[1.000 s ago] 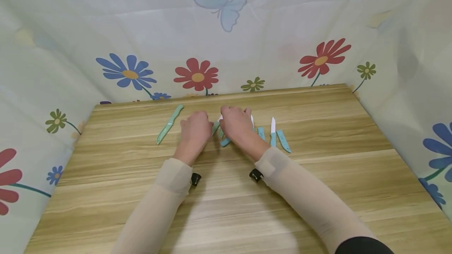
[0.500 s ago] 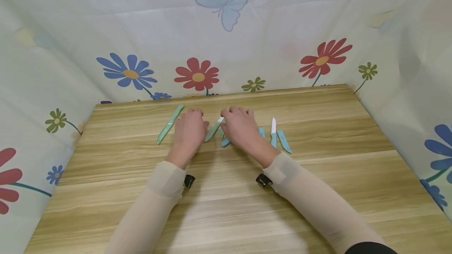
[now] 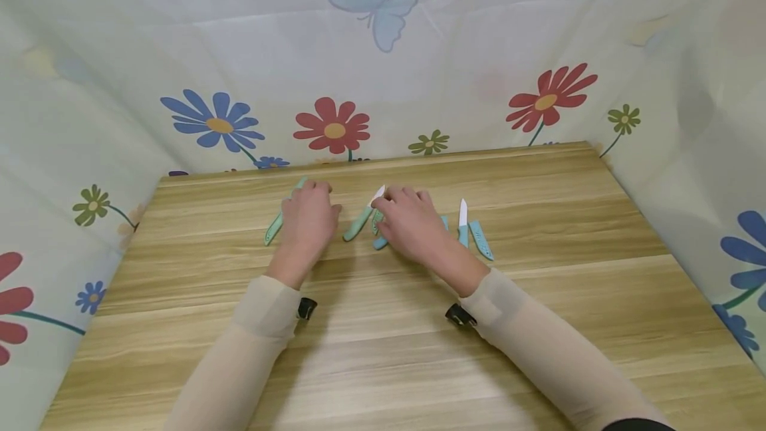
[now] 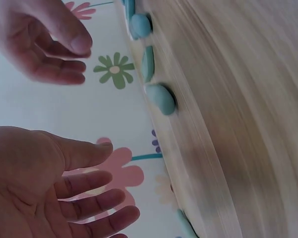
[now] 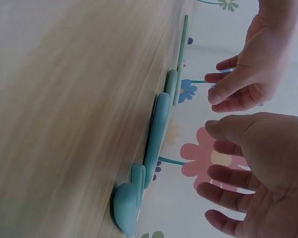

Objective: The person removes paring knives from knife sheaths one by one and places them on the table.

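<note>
My left hand (image 3: 308,221) hovers with loosely bent fingers over a green knife in its sheath (image 3: 274,227), hiding part of it. Nothing is in its grasp, as the left wrist view of this hand (image 4: 84,183) shows. My right hand (image 3: 413,225) is also empty, held above the middle knives with fingers relaxed and spread in the right wrist view. Between the hands a green-handled paring knife (image 3: 359,223) lies unsheathed, its white blade pointing away. Beside it is a green sheath (image 3: 377,220). A blue knife handle (image 3: 380,243) peeks out under my right hand, which hides the rest.
Right of my right hand lie a partly covered blue sheath (image 3: 445,222), a blue-handled knife (image 3: 463,225) with bare white blade, and another blue sheath (image 3: 481,240). The wooden table (image 3: 383,351) meets a flower-printed curtain (image 3: 239,52) at the back and sides.
My left hand has let go of the green knife, now lying flat, and moved left over the sheathed one. My right hand has shifted slightly right, uncovering more of the green knife's blade.
</note>
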Motion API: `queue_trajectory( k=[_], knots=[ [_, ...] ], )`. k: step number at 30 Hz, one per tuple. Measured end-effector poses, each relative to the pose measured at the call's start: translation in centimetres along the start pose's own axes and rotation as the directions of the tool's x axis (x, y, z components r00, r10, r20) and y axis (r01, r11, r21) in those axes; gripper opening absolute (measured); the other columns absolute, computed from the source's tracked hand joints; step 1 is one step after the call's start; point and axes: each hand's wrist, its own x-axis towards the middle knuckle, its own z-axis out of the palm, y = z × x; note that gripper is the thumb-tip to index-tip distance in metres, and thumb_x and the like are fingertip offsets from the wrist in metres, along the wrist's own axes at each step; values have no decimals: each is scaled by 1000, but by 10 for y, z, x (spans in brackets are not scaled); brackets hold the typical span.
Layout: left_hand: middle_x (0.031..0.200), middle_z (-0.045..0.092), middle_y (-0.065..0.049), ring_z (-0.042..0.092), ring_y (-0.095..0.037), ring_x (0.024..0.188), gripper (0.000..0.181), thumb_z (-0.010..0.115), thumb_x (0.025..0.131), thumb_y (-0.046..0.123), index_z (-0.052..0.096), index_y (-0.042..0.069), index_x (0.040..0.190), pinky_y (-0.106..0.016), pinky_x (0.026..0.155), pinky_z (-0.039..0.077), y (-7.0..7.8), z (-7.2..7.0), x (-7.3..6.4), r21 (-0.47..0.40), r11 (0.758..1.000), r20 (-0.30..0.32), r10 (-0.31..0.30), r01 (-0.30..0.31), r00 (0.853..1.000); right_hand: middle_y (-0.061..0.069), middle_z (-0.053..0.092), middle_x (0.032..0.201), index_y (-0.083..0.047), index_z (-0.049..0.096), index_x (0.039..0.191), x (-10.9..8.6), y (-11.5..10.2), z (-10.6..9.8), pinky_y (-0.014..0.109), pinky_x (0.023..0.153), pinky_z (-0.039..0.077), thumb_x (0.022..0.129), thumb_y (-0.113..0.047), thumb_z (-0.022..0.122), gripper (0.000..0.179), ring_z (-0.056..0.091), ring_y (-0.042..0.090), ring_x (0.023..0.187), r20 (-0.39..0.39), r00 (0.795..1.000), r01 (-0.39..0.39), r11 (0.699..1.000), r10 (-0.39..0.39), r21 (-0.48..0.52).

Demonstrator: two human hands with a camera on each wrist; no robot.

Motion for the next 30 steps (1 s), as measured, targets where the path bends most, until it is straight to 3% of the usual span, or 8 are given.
queue_trajectory(
  k=[11, 23, 30],
  knots=[
    [134, 61, -26, 61, -48, 120, 45, 69, 104, 23, 61, -3, 139, -66, 99, 49, -31, -7, 9, 14, 1000, 0, -10, 10, 1000, 8, 61, 135, -19, 69, 136, -17, 0, 0, 64, 109, 43, 103, -26, 71, 34, 58, 34, 124, -19, 994, 107, 994, -108, -19],
    [122, 59, -30, 63, -51, 108, 40, 67, 102, 19, 60, -9, 130, -64, 85, 54, -62, -10, 30, 1, 1000, 13, -17, 17, 1000, 7, 60, 135, -18, 69, 135, -31, -8, -3, 51, 99, 47, 102, -25, 72, 35, 57, 31, 123, -20, 988, 153, 988, -154, -28],
    [116, 61, -31, 62, -51, 107, 32, 63, 104, 20, 64, -11, 115, -65, 90, 52, -69, -8, 45, 13, 1000, 35, 5, -5, 999, 5, 60, 135, -20, 68, 135, -33, -14, 2, 49, 100, 46, 101, -27, 71, 35, 57, 29, 123, -14, 988, 154, 988, -154, -18]
  ],
)
